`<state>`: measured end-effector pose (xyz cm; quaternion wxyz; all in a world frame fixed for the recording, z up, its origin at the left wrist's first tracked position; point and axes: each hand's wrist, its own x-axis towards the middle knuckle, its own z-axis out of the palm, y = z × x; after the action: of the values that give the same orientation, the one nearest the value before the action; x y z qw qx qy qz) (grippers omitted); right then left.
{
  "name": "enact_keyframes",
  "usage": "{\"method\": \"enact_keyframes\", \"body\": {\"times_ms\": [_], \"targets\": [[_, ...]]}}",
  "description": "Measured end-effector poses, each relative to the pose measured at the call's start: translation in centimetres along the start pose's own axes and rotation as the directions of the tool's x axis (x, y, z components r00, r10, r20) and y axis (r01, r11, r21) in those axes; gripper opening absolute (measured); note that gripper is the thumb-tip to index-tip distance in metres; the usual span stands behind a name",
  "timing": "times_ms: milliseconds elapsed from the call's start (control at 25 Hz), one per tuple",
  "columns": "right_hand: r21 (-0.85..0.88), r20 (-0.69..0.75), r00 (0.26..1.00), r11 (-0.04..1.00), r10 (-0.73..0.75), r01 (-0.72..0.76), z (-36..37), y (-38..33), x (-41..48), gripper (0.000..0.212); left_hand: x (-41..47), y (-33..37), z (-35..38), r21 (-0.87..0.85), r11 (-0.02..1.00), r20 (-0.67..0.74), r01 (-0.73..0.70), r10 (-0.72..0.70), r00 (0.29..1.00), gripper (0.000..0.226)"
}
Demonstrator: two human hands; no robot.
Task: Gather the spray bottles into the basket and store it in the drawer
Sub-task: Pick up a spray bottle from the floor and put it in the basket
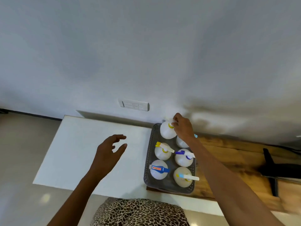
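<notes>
six bottles: all stand upright in the basket, in two columns of three, none left on the white top
left hand (108,152): hovers over the bare white tabletop (84,154), fingers (119,137) loosely curled and spread, thumb apart, grasping nothing
wall plate (134,105): on the wall beyond the left fingertips, above the table's far edge
basket (148,158): dark perforated tray, to the right of the left thumb, sitting where the white top meets the wooden surface
near-left bottle (158,170): blue trigger head with a red label, well below the right fingers
middle-left bottle (162,151): white trigger with a yellow tip, between the near bottle and the held one
far-left bottle (167,130): yellow collar, at the basket's far corner; its white head is pinched in the right fingertips
right hand (183,127): fingers closed on that bottle's head
far-right bottle (181,142): mostly hidden under the right wrist
middle-right bottle (184,158): blue nozzle, white trigger
near-right bottle (183,176): light blue and white trigger
wooden surface (228,157): under the right forearm, right of the basket
leopard-print clothing (140,212): at the bottom edge, between the two forearms
</notes>
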<state>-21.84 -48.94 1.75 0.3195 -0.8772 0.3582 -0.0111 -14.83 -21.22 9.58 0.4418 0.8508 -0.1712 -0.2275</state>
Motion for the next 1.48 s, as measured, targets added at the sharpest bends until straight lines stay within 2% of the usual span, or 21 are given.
{"method": "enact_keyframes", "body": {"times_ms": [320, 600, 760, 920, 1040, 1160, 1280, 1320, 1400, 1480], "targets": [[-0.153, 0.142, 0.99, 0.988, -0.01, 0.032, 4.3, 3.3, 2.8, 0.018, 2.0, -0.8, 1.6, 0.018, 0.995, 0.011, 0.093, -0.093, 0.996, 0.021], [-0.152, 0.171, 0.984, 0.988, 0.048, -0.022, 6.1, 4.4, 2.7, 0.014, 2.7, -1.6, 1.8, 0.028, 0.993, 0.048, 0.118, -0.119, 0.992, 0.021], [-0.178, 0.178, 0.982, 0.984, 0.061, -0.029, 6.1, 4.0, 2.3, 0.032, 3.2, -1.9, 1.7, 0.04, 0.995, 0.082, 0.097, -0.1, 0.992, 0.02], [-0.038, 0.05, 0.996, 0.997, 0.073, -0.071, 5.4, 2.5, -0.6, 0.034, 4.3, -1.7, 1.8, 0.05, 0.998, 0.157, 0.028, -0.036, 0.987, 0.02], [0.172, -0.105, 0.978, 0.972, 0.179, -0.16, 4.7, 1.5, -4.5, 0.03, 5.8, -1.2, 2.2, 0.062, 0.997, 0.261, -0.049, 0.032, 0.965, 0.02], [0.316, -0.254, 0.909, 0.917, 0.33, -0.245, 4.7, 1.1, -9.2, 0.028, 7.7, -0.3, 3.2, 0.048, 0.99, 0.335, -0.132, 0.109, 0.936, 0.018], [0.416, -0.344, 0.801, 0.844, 0.491, -0.339, 5.6, 0.8, -13.8, 0.031, 9.9, 0.6, 4.9, 0.063, 0.978, 0.43, -0.201, 0.155, 0.889, 0.013], [0.465, -0.383, 0.737, 0.805, 0.557, -0.368, 6.2, 0.7, -15.1, 0.031, 10.7, 0.9, 5.6, 0.072, 0.971, 0.462, -0.227, 0.169, 0.871, 0.011], [0.626, -0.4, 0.559, 0.662, 0.726, -0.412, 7.6, 0.5, -17.4, 0.032, 12.6, 1.4, 7.1, 0.091, 0.954, 0.499, -0.285, 0.204, 0.843, 0.01], [0.793, -0.296, 0.385, 0.449, 0.874, -0.412, 9.2, 0.6, -18.9, 0.033, 14.7, 1.9, 8.8, 0.115, 0.941, 0.53, -0.32, 0.214, 0.82, 0.017]]}}
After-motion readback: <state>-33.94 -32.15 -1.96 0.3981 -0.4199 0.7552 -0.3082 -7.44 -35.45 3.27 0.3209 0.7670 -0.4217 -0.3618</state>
